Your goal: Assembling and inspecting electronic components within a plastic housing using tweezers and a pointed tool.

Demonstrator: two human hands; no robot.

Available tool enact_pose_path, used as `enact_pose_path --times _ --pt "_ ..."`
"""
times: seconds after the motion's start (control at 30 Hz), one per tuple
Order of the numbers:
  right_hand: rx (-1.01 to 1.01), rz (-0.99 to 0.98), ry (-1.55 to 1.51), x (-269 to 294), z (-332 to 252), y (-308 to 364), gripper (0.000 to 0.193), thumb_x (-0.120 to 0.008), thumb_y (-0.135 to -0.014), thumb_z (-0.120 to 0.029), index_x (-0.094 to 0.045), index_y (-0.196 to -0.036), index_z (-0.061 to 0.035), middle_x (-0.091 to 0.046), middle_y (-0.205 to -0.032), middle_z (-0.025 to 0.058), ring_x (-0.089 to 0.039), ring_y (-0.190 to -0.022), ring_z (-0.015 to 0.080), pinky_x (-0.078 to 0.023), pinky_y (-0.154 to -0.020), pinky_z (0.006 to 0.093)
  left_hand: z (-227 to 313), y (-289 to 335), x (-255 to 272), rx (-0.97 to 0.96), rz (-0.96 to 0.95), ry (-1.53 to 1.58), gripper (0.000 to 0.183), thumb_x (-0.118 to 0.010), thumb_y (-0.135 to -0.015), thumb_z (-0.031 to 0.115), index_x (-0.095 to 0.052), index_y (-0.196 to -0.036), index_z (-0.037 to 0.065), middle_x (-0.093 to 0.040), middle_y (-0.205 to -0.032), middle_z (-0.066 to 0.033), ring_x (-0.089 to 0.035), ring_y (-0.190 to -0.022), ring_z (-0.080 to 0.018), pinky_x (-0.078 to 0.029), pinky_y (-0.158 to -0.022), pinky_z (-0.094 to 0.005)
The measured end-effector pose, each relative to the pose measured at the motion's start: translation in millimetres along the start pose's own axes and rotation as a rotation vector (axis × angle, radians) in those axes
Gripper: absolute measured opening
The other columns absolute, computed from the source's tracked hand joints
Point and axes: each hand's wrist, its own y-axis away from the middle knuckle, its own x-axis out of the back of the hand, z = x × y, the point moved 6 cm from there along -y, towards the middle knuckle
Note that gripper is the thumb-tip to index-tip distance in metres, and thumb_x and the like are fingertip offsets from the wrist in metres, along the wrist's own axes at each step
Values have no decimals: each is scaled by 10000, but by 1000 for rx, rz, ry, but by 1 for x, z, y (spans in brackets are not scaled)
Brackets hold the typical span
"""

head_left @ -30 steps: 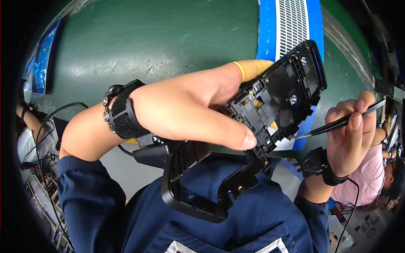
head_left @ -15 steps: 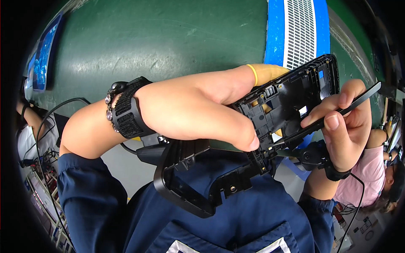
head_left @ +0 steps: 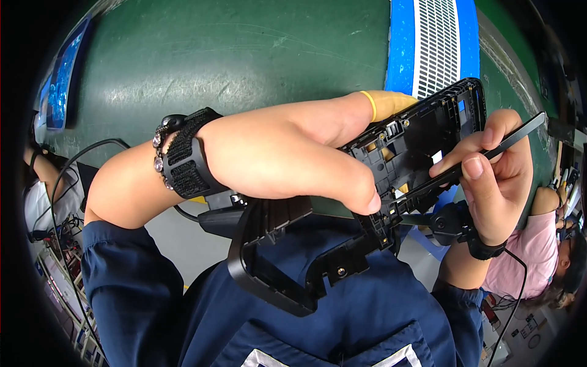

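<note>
My left hand (head_left: 293, 153) is closed around a black plastic device housing (head_left: 419, 137), thumb on its near edge and fingers underneath. A yellow finger cot covers one fingertip. The housing lies tilted, its hollow inner side up, showing ribs, brass-coloured inserts and cut-out openings. A looped black handle frame (head_left: 269, 287) extends from its lower end towards my body. In my right hand (head_left: 498, 177), thumb and fingers pinch a slim flat black tool (head_left: 513, 136). Its lower end reaches the housing's near long edge; whether it touches there, I cannot tell. My right index fingertip is at the housing's inside.
A green work surface (head_left: 244, 61) bears a blue mat with a white slotted strip (head_left: 437, 49). At far left stands a blue-lit screen (head_left: 61, 79). Black wristbands with cables are on both wrists. Other people are at both sides, one in a pink top (head_left: 520, 257).
My right hand and the slim black tool have moved slightly left and up along the housing's near edge. My left hand and the housing have shifted only a little.
</note>
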Motion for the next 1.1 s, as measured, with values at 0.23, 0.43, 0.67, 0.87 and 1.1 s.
enact_pose_path --times 0.23,0.43,0.67,0.87,1.1 --pt "12 5 0 -1 -1 0 254 -524 -779 -105 -316 -908 -35 -566 -615 159 -334 -364 24 -204 -366 130 -2 1 1 2 -8 -12 686 -550 -697 97 -204 -1275 -32 -496 -957 -44 -477 -822 -73 -413 -708 -221" --pt "-18 -18 -1 -1 1 0 245 -510 -780 -79 -311 -915 -30 -560 -636 151 -464 -454 74 -275 -410 142 -2 1 2 15 4 -53 687 -556 -700 106 -202 -1273 -33 -498 -956 -50 -483 -829 -80 -415 -713 -223" --pt "-30 -20 2 -1 3 0 231 -493 -790 -66 -309 -924 -30 -563 -657 152 -516 -510 110 -376 -468 161 -2 1 0 18 12 -21 682 -563 -701 113 -213 -1267 -35 -501 -954 -51 -491 -840 -83 -418 -723 -224" --pt "-33 -37 1 0 3 0 227 -491 -798 -71 -310 -928 -30 -563 -660 150 -500 -497 99 -366 -462 158 -4 0 2 12 15 -29 673 -563 -703 115 -221 -1264 -33 -507 -946 -50 -500 -833 -81 -423 -718 -224" --pt "-18 -29 -8 0 5 0 235 -501 -794 -69 -315 -932 -29 -562 -660 146 -465 -474 71 -288 -422 139 -3 0 1 12 23 -40 666 -566 -702 116 -233 -1260 -31 -514 -933 -52 -506 -830 -84 -424 -713 -223"
